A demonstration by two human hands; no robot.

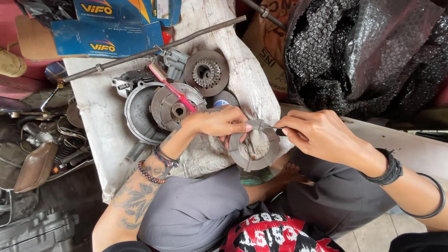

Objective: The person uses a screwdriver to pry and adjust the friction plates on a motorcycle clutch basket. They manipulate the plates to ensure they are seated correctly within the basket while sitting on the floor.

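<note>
My left hand [218,122] grips a grey ring-shaped friction plate [254,162] by its upper left edge, holding it against the edge of a worn white wooden block [102,121]. My right hand [317,133] pinches a small dark-handled tool [275,129] whose tip touches the ring's top edge. Both wrists wear bracelets.
On the block lie a round metal housing [136,114], a clutch drum [168,108], a toothed hub [206,72], a pink toothbrush [170,85] and a long threaded rod [154,50]. Blue boxes [105,38] sit behind. Black bubble wrap [364,51] fills the upper right. Engine parts [37,154] clutter the left.
</note>
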